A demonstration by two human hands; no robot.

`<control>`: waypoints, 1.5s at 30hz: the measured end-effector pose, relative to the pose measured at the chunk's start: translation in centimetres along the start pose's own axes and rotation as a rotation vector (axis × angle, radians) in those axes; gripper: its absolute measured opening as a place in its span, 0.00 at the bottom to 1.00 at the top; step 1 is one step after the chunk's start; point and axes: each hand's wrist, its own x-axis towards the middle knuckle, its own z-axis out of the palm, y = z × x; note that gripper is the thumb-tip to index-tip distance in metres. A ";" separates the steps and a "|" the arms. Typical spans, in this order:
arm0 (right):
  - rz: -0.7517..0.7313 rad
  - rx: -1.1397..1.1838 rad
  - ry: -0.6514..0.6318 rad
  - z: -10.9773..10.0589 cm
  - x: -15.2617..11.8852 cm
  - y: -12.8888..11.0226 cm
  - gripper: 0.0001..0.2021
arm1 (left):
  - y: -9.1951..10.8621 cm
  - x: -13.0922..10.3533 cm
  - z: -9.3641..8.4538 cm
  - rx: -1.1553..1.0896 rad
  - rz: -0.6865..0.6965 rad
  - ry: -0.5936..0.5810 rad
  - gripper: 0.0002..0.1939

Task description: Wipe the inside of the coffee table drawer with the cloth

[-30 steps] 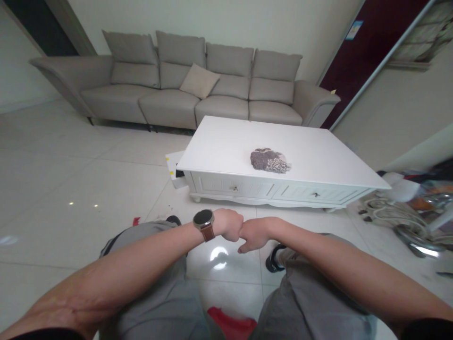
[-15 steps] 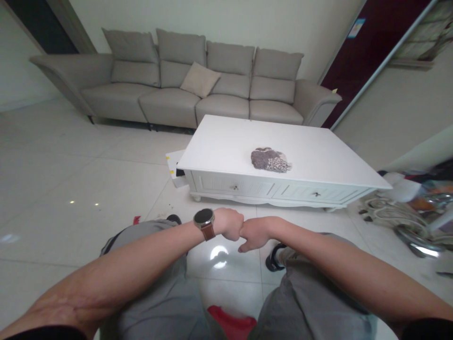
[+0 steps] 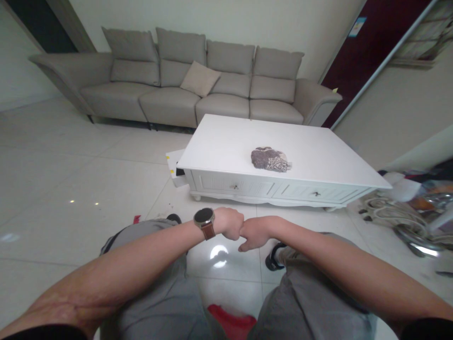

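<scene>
My left hand (image 3: 229, 224) is curled into a fist in front of my knees, with a dark round watch (image 3: 204, 216) on a brown strap at its wrist. Against its knuckles rests my right hand (image 3: 255, 232), fingers folded in and thumb pointing to the left. Nothing shows in either hand. Beyond them, a crumpled brown and white patterned cloth (image 3: 270, 159) lies near the front edge of the white coffee table (image 3: 219, 141). Both hands are apart from the table and the cloth.
A grey sofa (image 3: 170, 101) with a beige cushion (image 3: 200, 79) stands behind the table. Beside the table's left end is a white box (image 3: 180, 180). Cluttered items and a coiled hose-like bundle (image 3: 384, 212) lie at right. Something red (image 3: 231, 323) is between my legs.
</scene>
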 end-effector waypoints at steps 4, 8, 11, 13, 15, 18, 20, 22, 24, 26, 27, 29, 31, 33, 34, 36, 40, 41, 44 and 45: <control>0.001 0.017 0.012 0.1 0.0 0.1 0.23 | 0.0 0.0 0.0 -0.010 0.009 0.001 0.19; 0.010 0.022 0.021 0.1 0.0 0.1 0.22 | 0.0 -0.1 -0.1 -0.016 0.004 -0.003 0.19; 0.003 0.022 0.017 0.1 0.0 0.0 0.23 | 0.0 -0.1 -0.1 -0.017 0.005 -0.004 0.19; -0.003 0.012 0.004 0.0 -0.1 0.0 0.23 | 0.0 0.0 0.0 -0.016 0.008 -0.004 0.19; -0.002 0.004 -0.006 -0.1 -0.1 -0.1 0.24 | 0.0 0.0 0.0 -0.012 0.011 -0.002 0.19; 0.004 0.012 0.002 -0.1 -0.1 -0.1 0.24 | 0.1 0.0 0.0 -0.006 0.006 0.003 0.19; 0.004 0.017 0.010 0.0 0.0 0.0 0.23 | 0.1 0.0 0.0 -0.001 0.000 0.006 0.20; 0.000 0.014 0.010 0.1 0.0 0.0 0.23 | 0.2 -0.1 -0.1 0.000 0.000 0.005 0.20; 0.002 0.011 0.007 0.2 0.1 0.1 0.23 | 0.2 -0.2 -0.1 -0.002 0.005 0.000 0.20; 0.011 0.012 0.000 0.2 0.0 0.1 0.23 | 0.2 -0.2 -0.2 -0.005 0.008 -0.004 0.20; 0.015 0.012 -0.003 0.1 0.0 0.0 0.23 | 0.2 -0.2 -0.2 -0.005 0.006 -0.005 0.20; 0.015 0.011 -0.010 0.1 -0.1 -0.1 0.24 | 0.2 -0.2 -0.2 -0.005 0.005 -0.007 0.20; 0.012 0.012 -0.013 0.0 -0.1 -0.1 0.24 | 0.3 -0.2 -0.3 -0.003 0.009 -0.010 0.20; 0.017 0.019 -0.012 -0.1 -0.2 -0.2 0.25 | 0.3 -0.3 -0.3 -0.002 0.014 -0.006 0.19; 0.020 0.023 -0.011 -0.1 -0.2 -0.2 0.26 | 0.3 -0.3 -0.3 -0.001 0.013 -0.004 0.19; 0.029 0.030 -0.011 -0.1 -0.2 -0.2 0.26 | 0.3 -0.4 -0.3 -0.001 0.008 -0.003 0.19; 0.029 0.028 -0.017 -0.2 -0.1 -0.2 0.25 | 0.3 -0.5 -0.3 -0.004 -0.003 -0.005 0.20; 0.027 0.024 -0.019 -0.2 -0.1 -0.2 0.26 | 0.4 -0.4 -0.3 -0.004 -0.005 -0.004 0.20; 0.024 0.023 -0.020 -0.2 -0.1 -0.3 0.26 | 0.3 -0.4 -0.2 -0.003 -0.007 0.000 0.20; 0.023 0.025 -0.016 -0.1 -0.1 -0.3 0.26 | 0.3 -0.3 -0.2 -0.002 -0.005 0.000 0.20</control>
